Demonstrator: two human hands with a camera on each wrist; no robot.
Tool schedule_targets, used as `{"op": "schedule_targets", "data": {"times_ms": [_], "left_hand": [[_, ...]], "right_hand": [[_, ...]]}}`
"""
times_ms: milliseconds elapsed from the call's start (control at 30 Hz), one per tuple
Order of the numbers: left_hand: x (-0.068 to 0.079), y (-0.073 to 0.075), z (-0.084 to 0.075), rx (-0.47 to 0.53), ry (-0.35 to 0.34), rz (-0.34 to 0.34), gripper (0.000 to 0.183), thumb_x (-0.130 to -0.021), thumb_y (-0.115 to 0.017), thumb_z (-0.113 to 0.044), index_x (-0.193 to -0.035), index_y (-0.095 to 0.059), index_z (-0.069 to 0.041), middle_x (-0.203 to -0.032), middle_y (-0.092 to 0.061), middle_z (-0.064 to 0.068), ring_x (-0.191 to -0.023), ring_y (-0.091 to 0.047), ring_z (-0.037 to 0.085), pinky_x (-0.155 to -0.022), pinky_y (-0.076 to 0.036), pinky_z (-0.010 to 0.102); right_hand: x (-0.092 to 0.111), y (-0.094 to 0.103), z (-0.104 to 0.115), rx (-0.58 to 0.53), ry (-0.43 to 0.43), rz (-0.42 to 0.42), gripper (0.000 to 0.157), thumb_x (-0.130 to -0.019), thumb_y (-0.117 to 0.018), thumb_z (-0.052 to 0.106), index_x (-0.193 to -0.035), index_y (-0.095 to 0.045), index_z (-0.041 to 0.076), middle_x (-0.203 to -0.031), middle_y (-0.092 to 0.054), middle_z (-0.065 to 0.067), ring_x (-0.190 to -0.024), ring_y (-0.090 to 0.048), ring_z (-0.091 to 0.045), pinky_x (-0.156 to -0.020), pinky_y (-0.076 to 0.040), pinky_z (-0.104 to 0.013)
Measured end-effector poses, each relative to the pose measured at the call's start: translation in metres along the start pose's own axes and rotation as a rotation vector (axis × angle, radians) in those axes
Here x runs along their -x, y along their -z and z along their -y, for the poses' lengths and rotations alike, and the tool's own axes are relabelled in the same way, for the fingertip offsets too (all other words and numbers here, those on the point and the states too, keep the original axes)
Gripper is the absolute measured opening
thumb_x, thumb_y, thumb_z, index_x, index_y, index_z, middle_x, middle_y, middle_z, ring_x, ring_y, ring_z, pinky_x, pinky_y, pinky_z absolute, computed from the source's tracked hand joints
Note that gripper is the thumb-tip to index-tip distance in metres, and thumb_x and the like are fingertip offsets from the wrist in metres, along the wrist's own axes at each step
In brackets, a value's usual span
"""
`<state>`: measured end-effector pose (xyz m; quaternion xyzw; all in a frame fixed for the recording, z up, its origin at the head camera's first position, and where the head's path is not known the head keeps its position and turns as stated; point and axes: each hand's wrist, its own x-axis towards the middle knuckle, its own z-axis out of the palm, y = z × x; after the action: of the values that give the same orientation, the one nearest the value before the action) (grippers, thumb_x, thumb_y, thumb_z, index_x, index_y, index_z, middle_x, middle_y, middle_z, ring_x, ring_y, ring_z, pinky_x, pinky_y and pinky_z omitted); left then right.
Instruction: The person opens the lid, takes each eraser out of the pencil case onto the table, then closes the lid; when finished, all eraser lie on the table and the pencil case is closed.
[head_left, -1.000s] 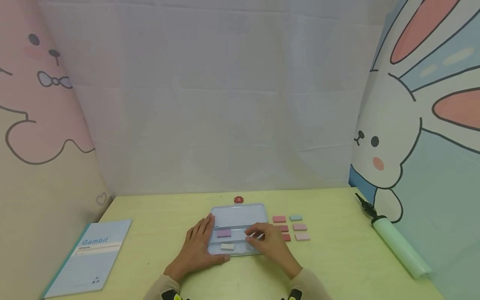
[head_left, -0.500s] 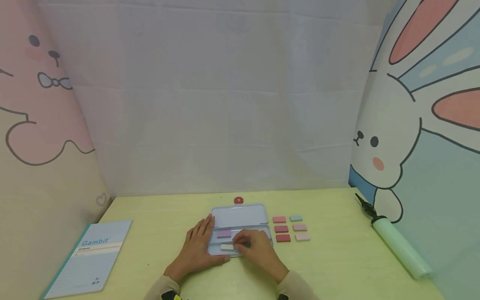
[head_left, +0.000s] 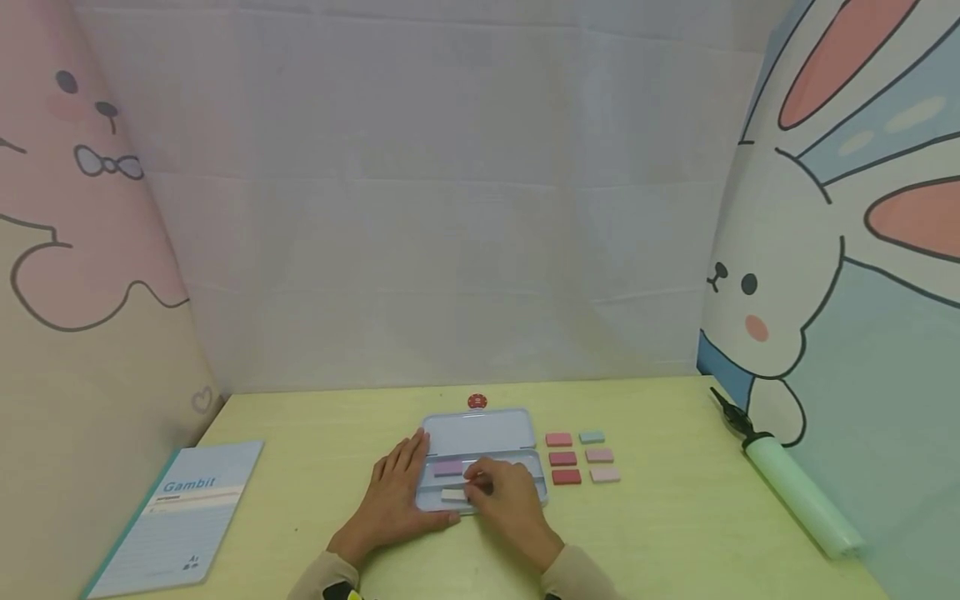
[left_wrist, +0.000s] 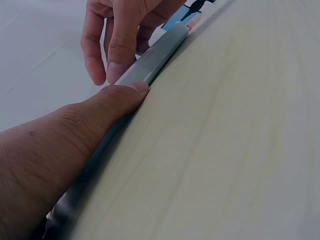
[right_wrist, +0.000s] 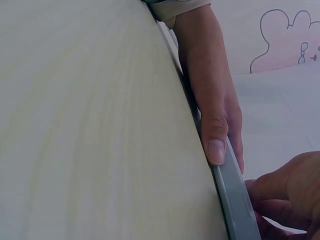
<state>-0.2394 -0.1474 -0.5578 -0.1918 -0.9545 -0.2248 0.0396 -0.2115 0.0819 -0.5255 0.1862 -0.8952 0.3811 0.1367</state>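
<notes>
A flat white hinged case (head_left: 480, 431) lies with its lid folded back on the table. Inside are a purple block (head_left: 448, 468) and a small white block (head_left: 453, 495). My left hand (head_left: 393, 500) rests along the case's left side, fingers straight, thumb at the front edge, as the left wrist view shows by the thumb (left_wrist: 112, 102). My right hand (head_left: 513, 504) is over the case's middle, fingers curled, thumb and index tips at the white block's right end. I cannot tell whether they pinch something; the case wall (right_wrist: 237, 195) hides the other fingertips in the right wrist view.
Several small blocks in reds, pinks and pale green, one a red block (head_left: 566, 477), lie in two columns right of the case. A red chip (head_left: 477, 401) is behind it. A notebook (head_left: 180, 517) lies far left, a green hand pump (head_left: 802, 496) far right.
My right hand has moved left across the case, from its right part to the white block, uncovering the red blocks beside it. The left hand has stayed in place.
</notes>
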Motion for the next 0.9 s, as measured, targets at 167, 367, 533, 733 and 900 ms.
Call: {"op": "schedule_targets", "data": {"times_ms": [167,367,533,733,900], "left_hand": [[0.000,0.000,-0.001,-0.004,0.002,-0.001,0.137,-0.075,-0.074,-0.087,-0.172,-0.021,-0.006,-0.181,-0.022,0.012,-0.165,-0.026,0.042,-0.126,-0.027,0.067],[0.000,0.000,-0.001,0.000,0.001,-0.003,0.137,-0.074,-0.075,-0.087,-0.172,-0.021,-0.006,-0.181,-0.022,0.012,-0.165,-0.026,0.042,-0.127,-0.027,0.067],[0.000,-0.001,0.001,-0.002,0.002,-0.002,0.138,-0.074,-0.075,-0.087,-0.172,-0.020,-0.007,-0.182,-0.021,0.011,-0.165,-0.025,0.042,-0.127,-0.027,0.067],[0.001,-0.003,0.002,0.002,-0.009,-0.010,0.138,-0.074,-0.076,-0.086,-0.172,-0.021,-0.006,-0.181,-0.022,0.012,-0.165,-0.026,0.042,-0.126,-0.027,0.068],[0.000,-0.003,0.002,0.003,-0.009,-0.010,0.138,-0.074,-0.076,-0.085,-0.172,-0.020,-0.006,-0.181,-0.022,0.012,-0.165,-0.026,0.042,-0.126,-0.027,0.068]], "right_hand": [[0.001,-0.003,0.000,0.006,-0.002,-0.008,0.013,-0.085,-0.086,0.008,-0.093,-0.079,0.015,-0.088,-0.084,0.000,-0.078,-0.076,-0.007,-0.073,-0.054,-0.023],[-0.001,0.001,0.004,-0.005,0.004,0.041,0.017,-0.084,-0.088,0.008,-0.095,-0.079,0.015,-0.089,-0.084,0.001,-0.078,-0.074,-0.005,-0.073,-0.054,-0.023],[-0.005,0.003,0.007,0.030,0.004,0.078,0.018,-0.083,-0.090,0.011,-0.095,-0.078,0.016,-0.087,-0.084,0.004,-0.080,-0.076,-0.006,-0.074,-0.052,-0.025],[-0.008,0.003,0.014,0.079,-0.077,0.103,0.020,-0.081,-0.093,0.021,-0.094,-0.079,0.018,-0.084,-0.084,0.006,-0.081,-0.076,-0.009,-0.073,-0.049,-0.027],[-0.011,0.002,0.021,0.093,-0.135,0.118,0.022,-0.079,-0.095,0.023,-0.093,-0.080,0.017,-0.081,-0.083,0.005,-0.077,-0.076,-0.008,-0.066,-0.050,-0.025]]}}
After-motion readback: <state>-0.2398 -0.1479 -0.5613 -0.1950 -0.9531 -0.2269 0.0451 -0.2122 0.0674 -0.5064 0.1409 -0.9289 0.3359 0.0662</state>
